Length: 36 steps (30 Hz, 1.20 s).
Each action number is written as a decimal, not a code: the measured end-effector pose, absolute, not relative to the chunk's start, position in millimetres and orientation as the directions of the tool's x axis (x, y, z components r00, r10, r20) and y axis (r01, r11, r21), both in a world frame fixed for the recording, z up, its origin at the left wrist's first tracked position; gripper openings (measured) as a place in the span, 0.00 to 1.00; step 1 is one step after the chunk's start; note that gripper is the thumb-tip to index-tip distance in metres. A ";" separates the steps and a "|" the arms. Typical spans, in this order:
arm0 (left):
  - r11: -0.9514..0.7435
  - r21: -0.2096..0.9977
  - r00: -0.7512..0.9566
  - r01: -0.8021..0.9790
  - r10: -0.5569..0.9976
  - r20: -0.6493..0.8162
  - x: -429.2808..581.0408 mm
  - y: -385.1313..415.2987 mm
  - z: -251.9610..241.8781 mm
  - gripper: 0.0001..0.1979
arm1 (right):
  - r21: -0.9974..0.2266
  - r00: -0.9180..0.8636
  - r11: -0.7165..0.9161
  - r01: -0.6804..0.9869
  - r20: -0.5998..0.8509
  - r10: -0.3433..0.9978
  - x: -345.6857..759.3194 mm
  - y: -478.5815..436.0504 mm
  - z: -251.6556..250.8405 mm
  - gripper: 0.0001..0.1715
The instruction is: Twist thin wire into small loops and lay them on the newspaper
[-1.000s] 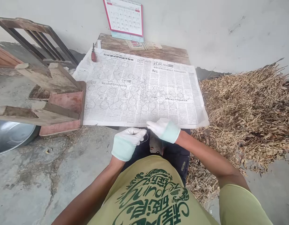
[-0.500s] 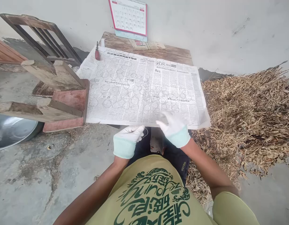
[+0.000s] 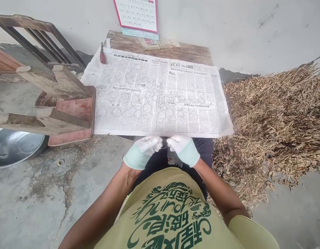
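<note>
Both my hands wear white gloves with pale green cuffs and meet just below the near edge of a spread newspaper (image 3: 154, 97). My left hand (image 3: 143, 150) is closed in a pinch on a thin wire or thread (image 3: 163, 147) that runs across to my right hand (image 3: 182, 148), which is also closed and pinches its other end. The fingertips are almost touching. Several thin loops of the same wire lie in rows on the newspaper, which covers a low wooden table (image 3: 160, 50).
An overturned wooden stool (image 3: 53, 103) lies left of the table, with a metal basin (image 3: 14, 147) beneath it. A pile of dry straw (image 3: 274, 121) fills the right. A red-handled tool (image 3: 103, 57) and a wall calendar (image 3: 136, 15) are at the back.
My right hand lifted open over the newspaper's edge, then came back down and closed beside my left hand on the wire. The left hand stayed put.
</note>
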State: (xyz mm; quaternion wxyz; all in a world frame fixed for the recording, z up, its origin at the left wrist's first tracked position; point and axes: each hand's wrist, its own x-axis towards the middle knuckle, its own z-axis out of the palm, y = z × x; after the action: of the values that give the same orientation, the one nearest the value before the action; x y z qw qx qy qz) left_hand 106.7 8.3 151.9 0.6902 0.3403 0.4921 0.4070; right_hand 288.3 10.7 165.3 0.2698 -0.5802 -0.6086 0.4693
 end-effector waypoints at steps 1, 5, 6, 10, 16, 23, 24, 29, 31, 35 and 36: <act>0.457 0.853 0.235 -0.251 0.884 -0.404 106.1 8.3 150.2 0.21 | -0.860 -0.186 -0.064 0.507 -0.182 0.966 291.5 11.4 164.6 0.20; 0.484 0.838 0.345 -0.251 0.854 -0.390 106.2 5.7 142.2 0.23 | -0.752 -0.212 0.072 0.656 -0.093 0.973 299.5 11.5 161.6 0.22; 0.482 0.843 0.359 -0.238 0.850 -0.385 105.9 5.0 139.9 0.23 | -0.736 -0.223 0.090 0.672 -0.086 0.971 300.5 11.3 160.8 0.23; 0.444 0.878 0.319 -0.182 0.871 -0.374 102.9 3.2 132.0 0.23 | -0.630 -0.311 0.215 0.746 -0.044 0.949 301.4 11.4 157.7 0.23; 0.395 0.915 0.030 -0.076 0.919 -0.394 101.0 1.7 134.4 0.22 | -0.348 -0.499 0.464 0.815 -0.012 0.867 298.1 16.0 152.3 0.20; 0.375 0.916 0.001 0.142 0.925 -0.379 101.7 3.4 134.1 0.19 | -0.232 -0.583 0.555 0.799 -0.072 0.809 294.9 18.7 150.6 0.20; 0.366 0.922 0.000 0.125 0.929 -0.369 102.1 3.2 133.4 0.18 | -0.229 -0.588 0.560 0.796 -0.081 0.804 294.1 19.1 151.1 0.20; 0.349 0.937 0.014 0.021 0.937 -0.349 101.3 3.4 137.7 0.15 | -0.245 -0.682 0.654 0.716 -0.042 0.730 293.9 17.1 153.4 0.19; 0.348 0.937 0.030 0.021 0.937 -0.348 99.9 4.6 143.1 0.14 | -0.271 -0.643 0.621 0.736 0.009 0.766 297.5 12.6 156.3 0.23; 0.363 0.930 0.026 0.059 0.930 -0.365 98.1 6.5 154.1 0.14 | -0.261 -0.409 0.436 0.861 0.154 0.900 307.4 7.7 174.2 0.33; 0.368 0.927 0.024 0.078 0.928 -0.371 97.8 6.8 156.0 0.14 | -0.244 -0.407 0.442 0.863 0.183 0.895 309.4 9.6 180.0 0.30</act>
State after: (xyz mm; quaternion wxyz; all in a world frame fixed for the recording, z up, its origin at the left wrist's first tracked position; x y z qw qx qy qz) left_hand 97.8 6.8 156.0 0.5763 0.4242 0.5932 0.3688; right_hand 309.4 9.6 180.0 0.1442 -0.5251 -0.8369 0.0555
